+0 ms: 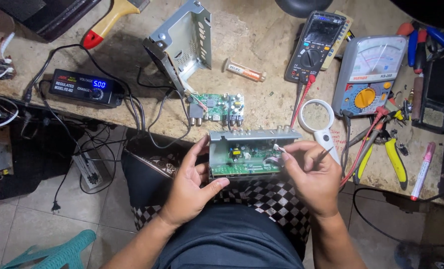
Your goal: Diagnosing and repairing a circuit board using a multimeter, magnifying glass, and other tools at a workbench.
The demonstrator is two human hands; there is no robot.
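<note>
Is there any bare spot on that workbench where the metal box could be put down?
Yes: bare bench lies between the upturned metal cover and the digital multimeter, around the small tube. Right of the magnifying glass it is crowded: analog meter, probe leads, yellow-handled pliers, a marker.

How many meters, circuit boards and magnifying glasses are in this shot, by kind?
Meters: 2, digital multimeter and analog multimeter
Circuit boards: 2, one in the metal chassis held by both hands, small board on the bench
Magnifying glasses: 1
Total: 5
</note>
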